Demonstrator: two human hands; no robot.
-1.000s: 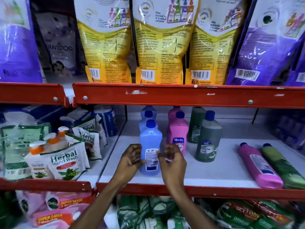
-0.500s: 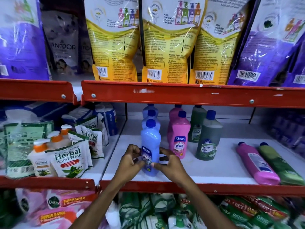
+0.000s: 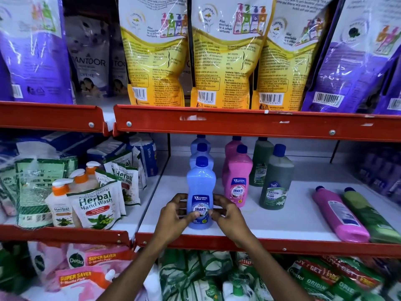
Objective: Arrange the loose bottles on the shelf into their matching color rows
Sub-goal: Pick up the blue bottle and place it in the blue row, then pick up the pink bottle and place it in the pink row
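A blue bottle (image 3: 201,183) stands upright at the front of the white shelf (image 3: 271,222), heading a row of blue bottles (image 3: 201,151). My left hand (image 3: 173,216) and my right hand (image 3: 227,216) grip its lower part from both sides, label facing me. To its right stand a row of pink bottles (image 3: 238,174) and a row of green bottles (image 3: 276,181). Farther right, a loose pink bottle (image 3: 338,213) and a loose green bottle (image 3: 371,216) lie on their sides next to each other.
A red shelf lip (image 3: 260,127) hangs just above the bottle caps. Yellow refill pouches (image 3: 223,55) fill the shelf above. Hand wash pouches and pump bottles (image 3: 91,198) crowd the left bay. Green and pink packs sit on the shelf below.
The blue bottle was turned between both hands so that its front label faces me instead of its back label. The camera moved closer to the shelf.
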